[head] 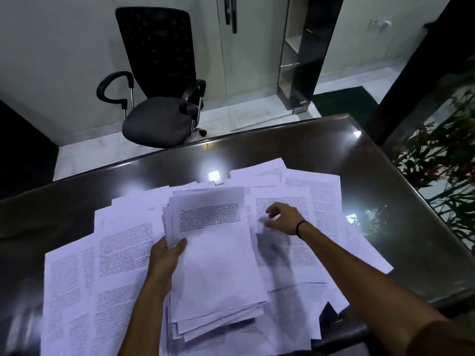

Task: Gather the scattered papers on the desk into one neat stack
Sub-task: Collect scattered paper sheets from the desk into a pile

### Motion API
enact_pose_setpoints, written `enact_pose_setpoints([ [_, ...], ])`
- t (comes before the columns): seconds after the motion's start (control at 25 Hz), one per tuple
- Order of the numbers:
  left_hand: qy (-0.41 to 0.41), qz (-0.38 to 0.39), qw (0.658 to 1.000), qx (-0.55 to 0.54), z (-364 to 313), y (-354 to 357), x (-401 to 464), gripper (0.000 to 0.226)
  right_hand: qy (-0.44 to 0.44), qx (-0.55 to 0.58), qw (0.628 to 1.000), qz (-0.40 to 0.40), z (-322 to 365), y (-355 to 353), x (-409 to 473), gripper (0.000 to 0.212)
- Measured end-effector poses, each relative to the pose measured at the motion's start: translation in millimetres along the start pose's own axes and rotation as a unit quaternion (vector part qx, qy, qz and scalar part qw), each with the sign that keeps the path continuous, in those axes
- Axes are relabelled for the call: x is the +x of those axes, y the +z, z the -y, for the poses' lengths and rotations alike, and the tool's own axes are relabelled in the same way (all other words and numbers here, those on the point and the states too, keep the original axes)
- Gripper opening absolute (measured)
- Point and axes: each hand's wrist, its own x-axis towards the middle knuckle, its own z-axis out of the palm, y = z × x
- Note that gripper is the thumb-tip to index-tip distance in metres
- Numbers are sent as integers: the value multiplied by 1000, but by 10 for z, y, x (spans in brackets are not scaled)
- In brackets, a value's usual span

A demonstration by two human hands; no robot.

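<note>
Many printed white sheets lie spread over the dark glossy desk (321, 150). My left hand (165, 258) grips a thick, uneven stack of papers (216, 253) by its left edge, thumb on top, lifted above the loose sheets. My right hand (281, 218) hovers just right of the stack over a printed sheet (290, 255), fingers loosely curled and holding nothing. More loose sheets (102, 265) fan out to the left, and others (311, 183) lie toward the far right. A black band circles my right wrist.
A black office chair (159, 80) stands beyond the desk's far edge, before a glass door (246, 73). Plants (442, 155) show behind glass at the right. Bare desk surface lies at the far side and the left.
</note>
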Motion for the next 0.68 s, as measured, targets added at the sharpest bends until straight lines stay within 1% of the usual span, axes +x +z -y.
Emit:
enact_pose_setpoints([
  [0.04,-1,-10,1000,-2,-10,38,41,36,-1,-68,998,-4,-20,-139,163,48],
  [0.12,0,-26,1000,-3,-33,128,69,36,-23,-172,985,21,-15,-313,477,70],
  [0.24,-6,-55,998,1,-38,224,75,38,-75,-258,961,65,65,-382,857,104],
  [0.28,-8,-55,998,5,-38,235,75,40,-78,-285,953,72,89,-388,931,110],
  [0.36,-9,-61,998,18,-31,244,66,44,-70,-342,934,77,104,-378,1051,114],
  [0.44,-3,-69,997,32,-22,240,55,41,-57,-390,917,69,101,-366,1107,112],
  [0.48,2,-69,997,38,-43,249,34,38,-58,-403,911,64,97,-359,1113,108],
  [0.56,13,-57,997,54,-77,263,9,37,-80,-390,917,31,69,-356,1106,89],
  [0.68,23,-33,997,70,-131,306,-25,38,-122,-349,928,-50,0,-362,1017,54],
])
